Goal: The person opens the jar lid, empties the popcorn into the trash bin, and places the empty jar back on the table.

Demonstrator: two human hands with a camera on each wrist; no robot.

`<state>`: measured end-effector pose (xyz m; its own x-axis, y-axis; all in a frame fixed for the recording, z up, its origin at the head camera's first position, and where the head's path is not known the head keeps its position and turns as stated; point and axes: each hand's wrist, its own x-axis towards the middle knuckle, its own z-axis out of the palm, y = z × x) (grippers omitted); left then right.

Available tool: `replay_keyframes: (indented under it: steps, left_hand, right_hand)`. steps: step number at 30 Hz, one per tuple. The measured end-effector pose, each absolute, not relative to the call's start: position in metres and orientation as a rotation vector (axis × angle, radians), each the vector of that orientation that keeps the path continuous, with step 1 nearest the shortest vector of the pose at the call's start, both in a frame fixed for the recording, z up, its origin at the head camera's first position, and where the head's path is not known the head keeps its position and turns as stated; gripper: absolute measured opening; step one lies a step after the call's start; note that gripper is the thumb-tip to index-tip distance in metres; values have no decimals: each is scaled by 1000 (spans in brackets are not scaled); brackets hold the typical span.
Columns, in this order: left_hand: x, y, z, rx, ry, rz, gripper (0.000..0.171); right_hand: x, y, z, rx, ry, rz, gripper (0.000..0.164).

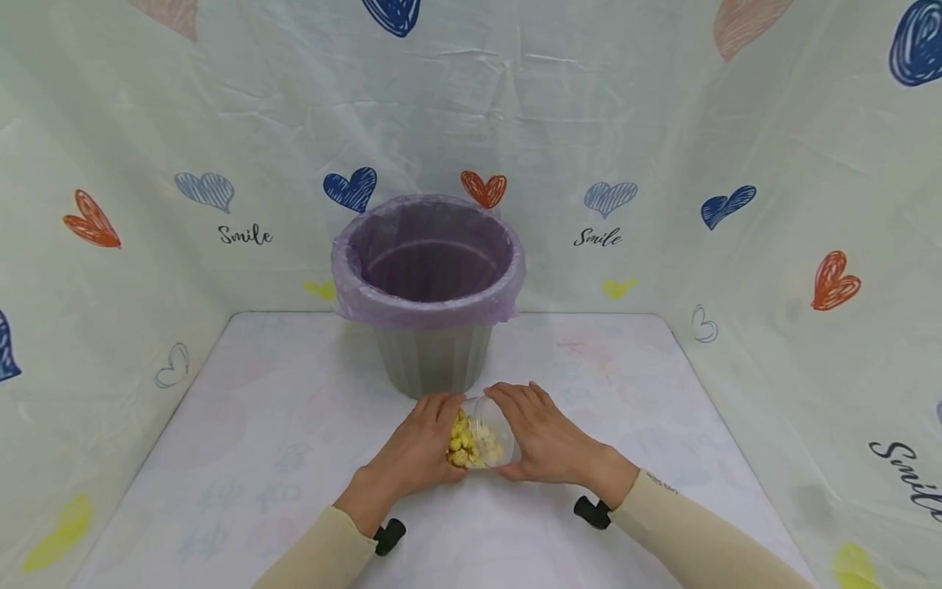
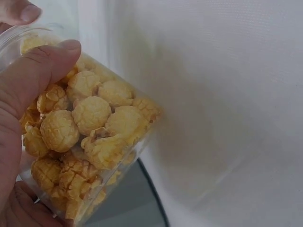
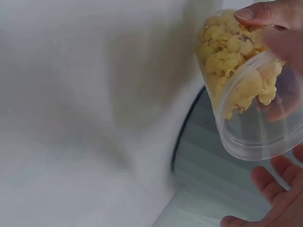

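Observation:
A clear plastic jar (image 1: 482, 433) of yellow popcorn (image 2: 92, 116) lies tilted between both hands, low over the table. My left hand (image 1: 423, 446) grips its popcorn-filled end, thumb across the wall. Toward the right faces the jar's clear rimmed end (image 3: 255, 146), where less popcorn sits. My right hand (image 1: 548, 438) is around that end, fingers spread. In the right wrist view, its fingers (image 3: 270, 184) stand a little away from the rim, and a blurred thumb crosses before the jar.
Just beyond the hands stands a grey bin (image 1: 434, 360) lined with a purple bag (image 1: 427, 315). The white table (image 1: 243, 458) has faint printed marks. Pale curtains (image 1: 648, 123) with hearts and lettering enclose the back and sides.

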<state>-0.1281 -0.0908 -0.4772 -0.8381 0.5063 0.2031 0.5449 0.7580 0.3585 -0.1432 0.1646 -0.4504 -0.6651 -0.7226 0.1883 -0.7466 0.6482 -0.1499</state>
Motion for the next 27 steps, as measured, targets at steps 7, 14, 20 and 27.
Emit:
replay_keyframes:
  steps: [7,14,20,27]
  left_hand:
    - [-128,-90,-479,-838,-2866,-706,106]
    - [-128,-90,-480,-841,-2860,-713,105]
    - [-128,-89,-479,-835,-2873,-718,105]
    - [-129,-89,-480,-838,-2863,-706,106]
  right_hand:
    - [-144,164,-447,1207,-2784,399,108]
    - [-145,164,-446,1301,-2682,392,102]
    - [-145,166,-447,1274,-2720,385,112]
    - [-143,165,-445,1097,-2870,376,109]
